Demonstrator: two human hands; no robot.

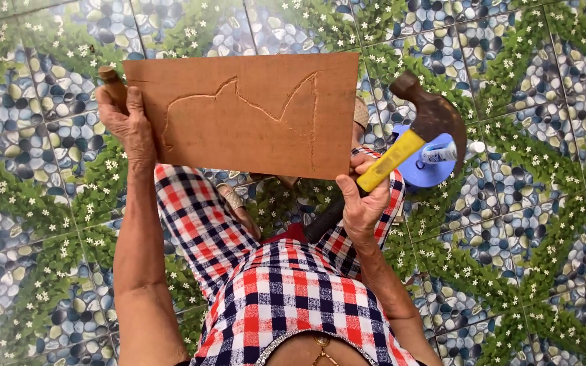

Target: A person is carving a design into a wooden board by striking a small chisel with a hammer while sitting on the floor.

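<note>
Head view: left hand point(127, 122) grips the left edge of the wooden board point(252, 112) together with a wooden handle point(112, 83), holding the carved outline face-up. Right hand point(364, 196) supports the near right edge, fingers closed around a hammer point(418, 132).

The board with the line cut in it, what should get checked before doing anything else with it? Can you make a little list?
1. Left hand grips the board edge: ok, fingers wrap it, along with a wooden handle.
2. Right hand supports the board: cannot tell, it also holds the hammer.
3. Hammer held firmly: ok, fingers closed round its handle.
4. Carved line visible: ok, it faces the camera.
5. Board level: ok, only slightly tilted.
6. Floor under the board free: not ok, a blue stool with a small tube sits nearby.
</note>
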